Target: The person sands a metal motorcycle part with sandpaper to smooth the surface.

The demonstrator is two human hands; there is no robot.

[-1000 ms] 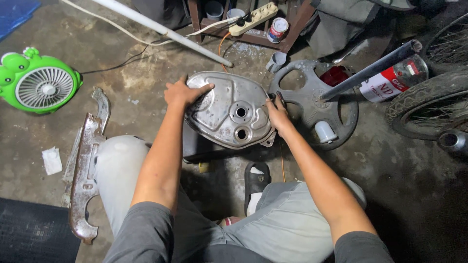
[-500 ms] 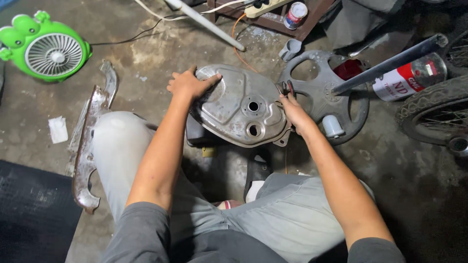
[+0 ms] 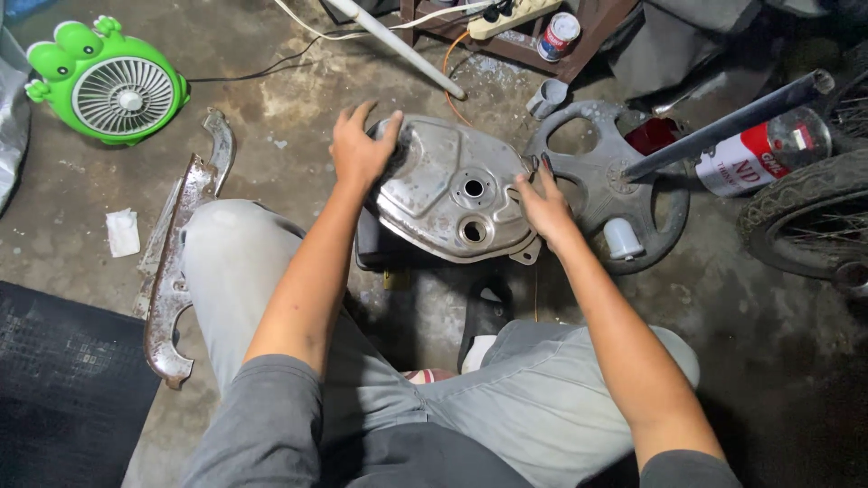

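Head view looks straight down on a person sitting on the concrete floor [image 3: 271, 117], knees spread, with a dull metal engine cover [image 3: 452, 194] between both hands. Compared with a second ago the cover sits turned a little, its narrow end now pointing more toward the far side, and the two round holes have swung toward the middle of the picture. The left hand [image 3: 362, 149] has slid from lying flat on top to wrapping over the far-left edge, fingers curled on the rim. The right hand [image 3: 542, 203] has come round to the near-right edge, fingers splayed and pressing the side rather than closing round it. So the left grip is clenched on the cover; the right is open, only braced against it. My read: the person is rotating and repositioning the piece, not lifting it away.

The cover rests on a dark block [image 3: 389, 248], overhanging it. Just right of the cover, almost touching, lies a grey plastic wheel trim [image 3: 633, 208] with a long metal tube [image 3: 732, 122] across it, so that side is cramped. Beyond the cover's far edge a white pipe [image 3: 398, 45] ends close by. Left of the cover a rusty bracket [image 3: 176, 262] lies beside the knee, and further left a green fan [image 3: 108, 81] stands well apart; the most open floor is on that left side.
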